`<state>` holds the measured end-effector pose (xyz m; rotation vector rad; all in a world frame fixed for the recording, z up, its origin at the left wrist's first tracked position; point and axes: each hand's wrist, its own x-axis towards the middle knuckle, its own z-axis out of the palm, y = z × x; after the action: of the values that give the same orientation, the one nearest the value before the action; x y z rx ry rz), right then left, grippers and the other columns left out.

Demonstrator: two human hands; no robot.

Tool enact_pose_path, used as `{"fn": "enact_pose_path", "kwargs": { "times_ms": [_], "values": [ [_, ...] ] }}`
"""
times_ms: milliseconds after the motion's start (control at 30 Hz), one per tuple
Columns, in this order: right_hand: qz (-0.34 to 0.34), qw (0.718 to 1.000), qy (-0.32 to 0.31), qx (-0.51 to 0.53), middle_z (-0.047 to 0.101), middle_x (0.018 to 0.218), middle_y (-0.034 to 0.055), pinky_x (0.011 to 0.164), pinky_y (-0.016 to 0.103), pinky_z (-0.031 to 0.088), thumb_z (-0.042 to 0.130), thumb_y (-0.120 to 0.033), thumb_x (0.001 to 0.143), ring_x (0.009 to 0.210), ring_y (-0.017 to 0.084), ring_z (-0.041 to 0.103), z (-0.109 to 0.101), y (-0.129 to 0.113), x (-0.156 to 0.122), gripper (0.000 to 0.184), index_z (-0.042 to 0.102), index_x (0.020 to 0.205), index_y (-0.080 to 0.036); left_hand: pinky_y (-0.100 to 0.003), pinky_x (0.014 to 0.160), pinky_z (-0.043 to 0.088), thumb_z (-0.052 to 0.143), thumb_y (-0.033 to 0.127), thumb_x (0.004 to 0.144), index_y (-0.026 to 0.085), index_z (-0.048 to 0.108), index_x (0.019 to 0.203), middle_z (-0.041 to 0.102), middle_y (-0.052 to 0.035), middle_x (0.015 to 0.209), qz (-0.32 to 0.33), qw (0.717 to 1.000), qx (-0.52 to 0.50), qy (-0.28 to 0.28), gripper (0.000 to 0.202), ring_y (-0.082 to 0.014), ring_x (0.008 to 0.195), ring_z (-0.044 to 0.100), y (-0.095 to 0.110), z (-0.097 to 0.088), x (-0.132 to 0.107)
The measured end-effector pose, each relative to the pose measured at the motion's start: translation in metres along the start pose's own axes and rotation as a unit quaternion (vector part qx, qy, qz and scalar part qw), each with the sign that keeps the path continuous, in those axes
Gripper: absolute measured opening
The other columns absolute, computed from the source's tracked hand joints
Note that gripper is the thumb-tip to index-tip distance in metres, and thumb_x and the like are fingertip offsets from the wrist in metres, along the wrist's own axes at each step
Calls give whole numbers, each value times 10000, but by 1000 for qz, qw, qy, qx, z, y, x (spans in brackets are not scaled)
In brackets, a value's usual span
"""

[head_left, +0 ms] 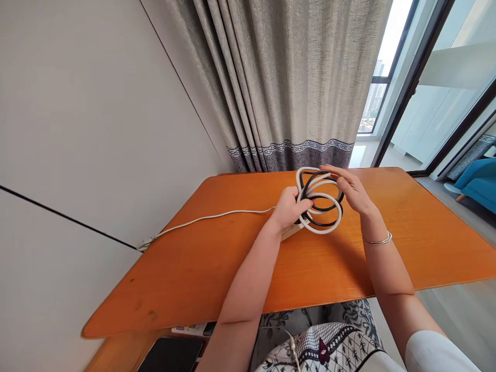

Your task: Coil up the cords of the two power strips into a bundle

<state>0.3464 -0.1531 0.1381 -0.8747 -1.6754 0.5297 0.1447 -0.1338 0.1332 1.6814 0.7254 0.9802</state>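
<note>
A loose coil of black and white cables [324, 230] is held up over the orange wooden table. My left hand [287, 211] is closed around the coil's left side, with the thumb pressed across the loops. At the upper right of the coil is my right hand [352, 192], its fingers stretched out along the loops and touching them. Below my left hand, a long pale object that looks like a power strip [291, 232] is partly hidden by the hand and the cables. From there a white cord [217, 214] runs left over the tabletop.
The table [186, 268] stands against a white wall, with a grey curtain [294, 93] behind it. A bunched cord end [145, 244] lies at the table's left edge. Under the front edge is a dark flat object [170, 354]. A blue chair [478, 181] stands far right.
</note>
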Motion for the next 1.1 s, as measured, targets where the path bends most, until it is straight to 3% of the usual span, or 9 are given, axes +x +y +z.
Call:
{"fn": "enact_pose_path", "kwargs": {
  "times_ms": [233, 367, 433, 533, 700, 767, 900, 1000, 1100],
  "values": [
    [8, 992, -126, -14, 570, 1439, 107, 1128, 420, 426, 849, -532, 666, 1324, 292, 540, -2, -14, -7, 862, 507, 1401, -237, -227, 533, 419, 604, 295, 606, 145, 617, 672, 558, 12, 636, 38, 998, 28, 42, 165, -125, 591, 499, -7, -10, 8],
    [57, 986, -47, -152, 735, 1093, 70, 888, 374, 530, 696, -332, 815, 970, 236, 684, 10, -21, -8, 406, 640, 1195, -199, -242, 587, 441, 581, 291, 628, 141, 649, 705, 612, -3, 669, 57, 993, 90, 59, 182, -151, 648, 548, -14, -11, 12],
    [71, 977, -5, -199, 739, 872, 40, 749, 332, 515, 626, -308, 847, 764, 197, 664, 18, -19, -7, 254, 684, 1062, -185, -247, 602, 439, 586, 312, 656, 142, 658, 723, 624, -6, 679, 66, 987, 125, 75, 196, -161, 671, 563, -15, -13, 13],
    [72, 976, 31, -202, 730, 787, 31, 664, 306, 479, 612, -328, 849, 661, 175, 631, 27, -14, -5, 228, 703, 998, -182, -262, 625, 442, 587, 353, 710, 146, 674, 774, 647, -11, 705, 57, 980, 169, 87, 233, -176, 694, 585, -14, -15, 14],
    [68, 983, 80, -151, 765, 913, 35, 729, 330, 533, 615, -288, 814, 757, 200, 700, 32, -7, -5, 272, 689, 1069, -225, -309, 687, 468, 640, 433, 776, 175, 666, 803, 670, -25, 742, -16, 956, 277, 97, 261, -210, 729, 625, -5, -18, 11],
    [83, 983, 102, -132, 762, 909, 25, 713, 334, 546, 625, -284, 790, 750, 202, 706, 33, -5, -5, 327, 662, 1113, -239, -335, 749, 496, 714, 443, 753, 183, 644, 922, 687, -40, 859, -16, 945, 295, 141, 318, -214, 776, 649, -3, -16, 11],
    [129, 975, 134, -120, 720, 751, -11, 606, 320, 528, 627, -296, 760, 617, 190, 663, 34, -2, -3, 393, 605, 1148, -241, -413, 992, 483, 832, 299, 692, 195, 549, 1081, 590, -125, 1235, 122, 899, 329, 260, 493, -249, 1096, 629, -3, -6, 7],
    [136, 975, 136, -107, 703, 721, -23, 582, 314, 519, 612, -282, 752, 577, 181, 644, 34, -2, -2, 404, 569, 1153, -247, -477, 1119, 400, 786, 276, 771, 213, 596, 971, 509, -133, 1393, 227, 874, 381, 197, 284, -293, 1318, 501, -6, 6, 3],
    [150, 974, 140, -91, 695, 708, -22, 556, 311, 516, 612, -257, 732, 564, 186, 645, 34, -5, -2, 435, 534, 1160, -246, -534, 1160, 356, 740, 309, 824, 208, 661, 940, 429, -132, 1519, 235, 876, 400, 129, 173, -329, 1410, 412, -10, 15, 1]
  ]
}}
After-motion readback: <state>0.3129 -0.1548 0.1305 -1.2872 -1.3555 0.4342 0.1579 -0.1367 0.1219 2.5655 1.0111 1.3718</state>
